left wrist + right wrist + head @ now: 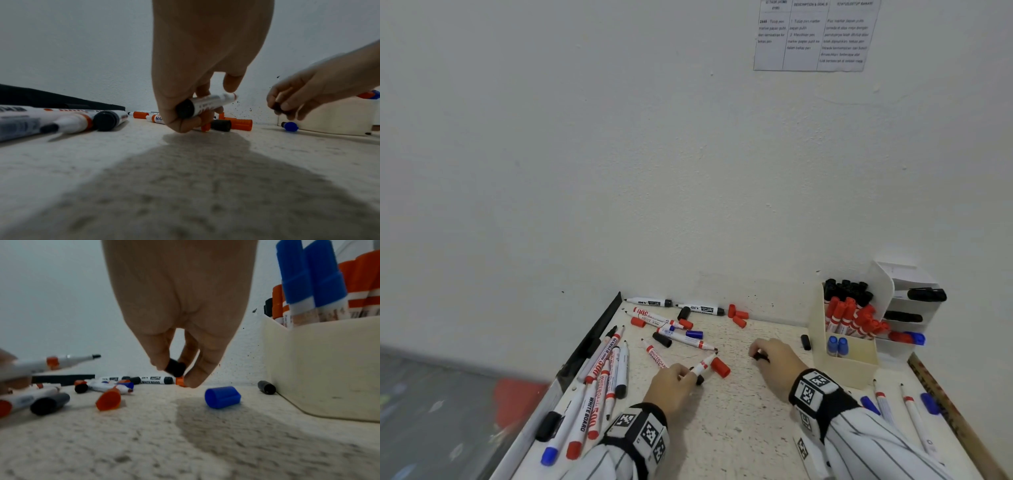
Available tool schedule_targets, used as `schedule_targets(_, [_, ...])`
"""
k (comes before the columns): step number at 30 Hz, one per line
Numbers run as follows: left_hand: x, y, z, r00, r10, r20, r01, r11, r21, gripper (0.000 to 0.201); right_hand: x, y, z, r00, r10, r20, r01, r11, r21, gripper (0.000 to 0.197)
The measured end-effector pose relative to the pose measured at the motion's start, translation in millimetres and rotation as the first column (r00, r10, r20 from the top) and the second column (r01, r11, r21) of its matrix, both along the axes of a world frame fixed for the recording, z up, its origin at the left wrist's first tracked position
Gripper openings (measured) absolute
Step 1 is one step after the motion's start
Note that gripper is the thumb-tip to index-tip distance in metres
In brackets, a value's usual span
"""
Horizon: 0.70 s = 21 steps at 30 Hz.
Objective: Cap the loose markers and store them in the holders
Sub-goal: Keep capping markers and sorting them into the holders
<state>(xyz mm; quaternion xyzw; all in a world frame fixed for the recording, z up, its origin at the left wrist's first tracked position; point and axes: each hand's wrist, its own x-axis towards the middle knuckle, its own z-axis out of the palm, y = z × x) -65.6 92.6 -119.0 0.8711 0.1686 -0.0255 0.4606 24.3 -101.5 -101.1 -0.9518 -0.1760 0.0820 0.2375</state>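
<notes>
My left hand (688, 375) grips an uncapped white marker (702, 367) with a black end; its tip points away and to the right. The left wrist view has my fingers curled round the marker's barrel (207, 105). To the right, just above the table, my right hand (756, 356) pinches a small black cap (174, 369) between thumb and fingertips. The two hands are apart. The cream holder (842, 366) at the right has red, blue and black capped markers standing in it.
Loose uncapped markers (599, 377) lie along the table's left edge, with more at the back and at the right front (887, 407). A red cap (720, 367), a blue cap (223, 396) and a black cap (805, 342) lie near my hands. A white tiered holder (914, 308) stands behind the cream one.
</notes>
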Motion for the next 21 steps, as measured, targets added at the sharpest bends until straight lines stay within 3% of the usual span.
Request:
schedule_targets(3, [-7.8, -8.2, 1.2, 0.999, 0.011, 0.043, -0.010, 1.000, -0.023, 0.014, -4.1, 7.0, 6.5, 0.996, 0.086, -0.002, -0.085, 0.991, 0.101, 0.031])
schedule_targets(6, [-14.1, -12.5, 4.3, 0.998, -0.012, 0.060, 0.015, 0.998, -0.057, 0.014, -10.2, 12.3, 10.1, 0.993, 0.118, 0.000, -0.116, 0.976, 0.182, 0.025])
schedule_targets(10, [-16.0, -9.9, 5.5, 0.994, -0.109, 0.020, 0.109, 0.994, -0.016, 0.009, -17.6, 13.8, 11.2, 0.986, 0.166, -0.013, -0.160, 0.968, 0.195, 0.023])
schedule_targets(16, [-23.0, -9.2, 2.3, 0.993, -0.081, 0.085, 0.079, 0.997, 0.019, 0.011, -24.9, 11.1, 9.6, 0.990, 0.123, 0.062, -0.133, 0.970, 0.203, 0.021])
schedule_targets(21, [-28.3, -10.3, 3.5, 0.991, -0.082, 0.106, 0.079, 0.996, 0.029, 0.019, -35.0, 10.3, 6.7, 0.991, 0.136, -0.003, -0.132, 0.964, 0.230, 0.022])
